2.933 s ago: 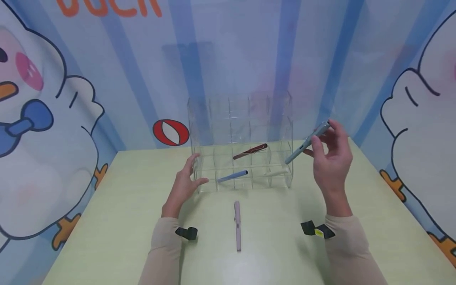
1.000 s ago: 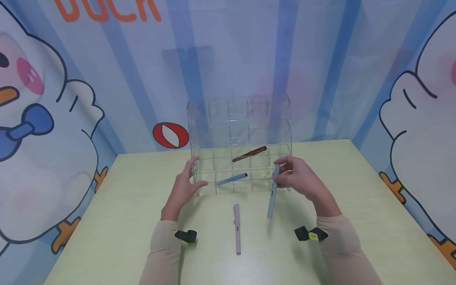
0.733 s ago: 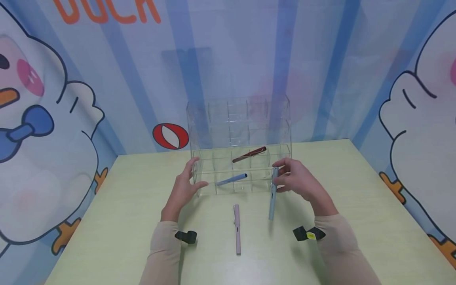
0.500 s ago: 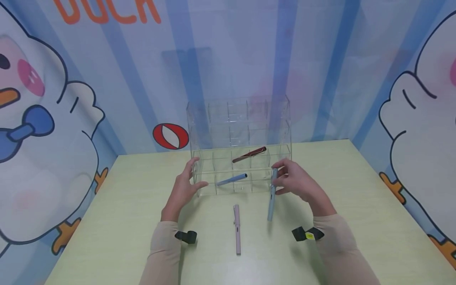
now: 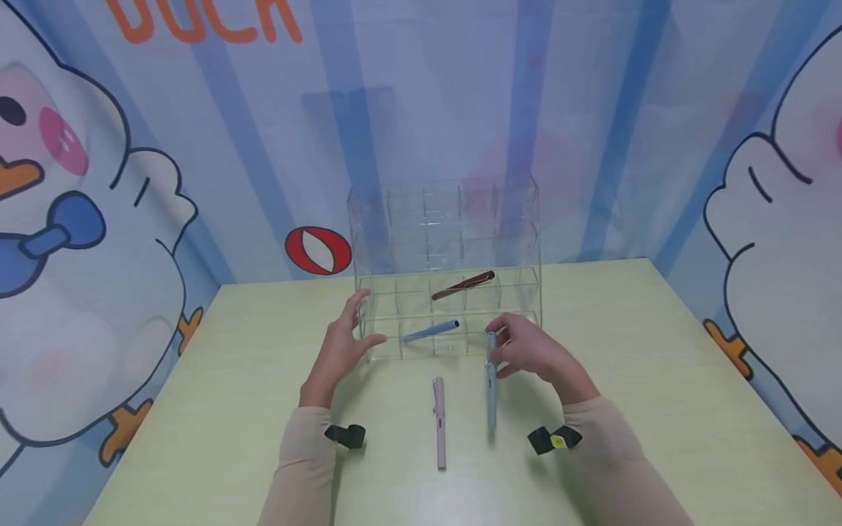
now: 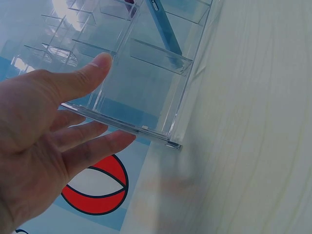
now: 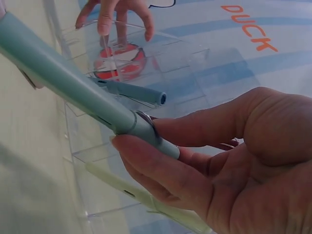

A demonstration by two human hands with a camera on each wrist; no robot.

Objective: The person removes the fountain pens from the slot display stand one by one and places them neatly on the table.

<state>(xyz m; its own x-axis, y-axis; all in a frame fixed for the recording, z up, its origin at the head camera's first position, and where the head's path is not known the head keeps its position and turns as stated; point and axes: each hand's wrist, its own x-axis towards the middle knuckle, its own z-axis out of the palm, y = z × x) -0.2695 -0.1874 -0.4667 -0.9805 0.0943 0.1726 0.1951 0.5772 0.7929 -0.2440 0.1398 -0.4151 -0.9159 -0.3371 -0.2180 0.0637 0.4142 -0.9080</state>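
While the left hand (image 5: 338,349) rests flat-fingered against the clear acrylic compartment organiser (image 5: 447,241), the right hand (image 5: 529,352) pinches the light blue-grey plastic pen (image 5: 490,380) near its cap end, at 6 o'clock of the organiser above the green worktop (image 5: 217,387). Judged light, rigid and smooth, the pen favours a mid-barrel grip.

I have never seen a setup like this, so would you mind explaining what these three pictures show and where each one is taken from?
There is no machine here: a person works with bare hands and wears three cameras. The wide picture comes from the head, looking down at a pale green table. The other two come from the wrists. The left hand rests open against the side of a clear acrylic organizer, which holds a blue pen and a dark red pen. The right hand pinches a light blue pen near one end, in front of the organizer. A pink pen lies on the table.
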